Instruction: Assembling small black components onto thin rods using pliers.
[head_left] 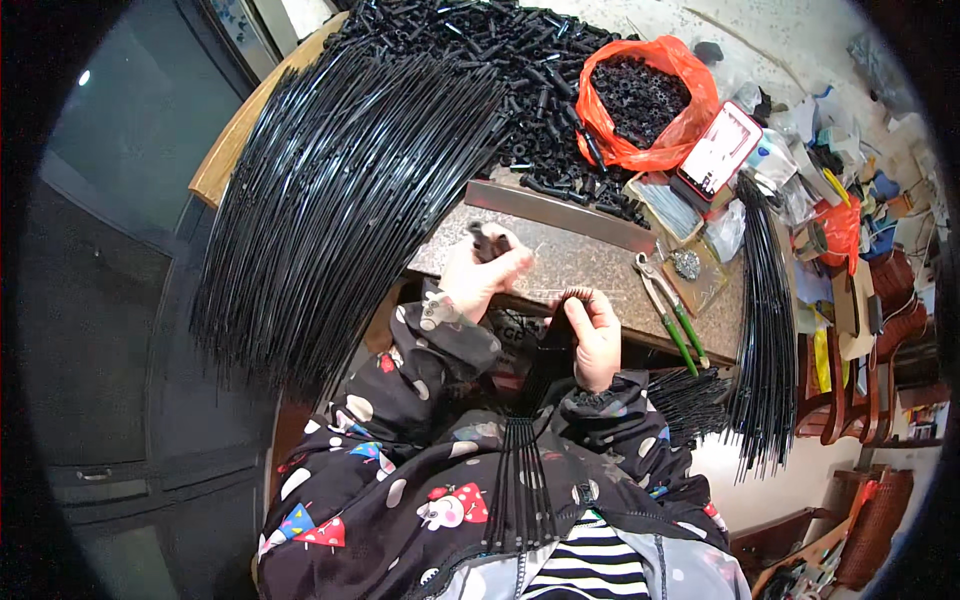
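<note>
My left hand (478, 280) is closed around short black tubular pieces (488, 242), just above the front edge of the speckled tabletop (455, 237). Slightly nearer and to its right, my right hand (598, 345) pinches a flat row of thin black rods (522, 460) between thumb and fingers. The tips of those rods line up in a fan along the fingers, while their lengths hang down onto my lap. A gap separates the two hands. How many pieces the left hand holds is hidden by the fingers.
A thick sheaf of black rods (330, 210) covers the table's left side. Behind a metal bar (560, 216) lies a heap of black plastic parts (450, 35), beside a red bag (695, 65). Green-handled pincers (672, 318), a phone (722, 148) and another rod bundle (765, 340) lie right.
</note>
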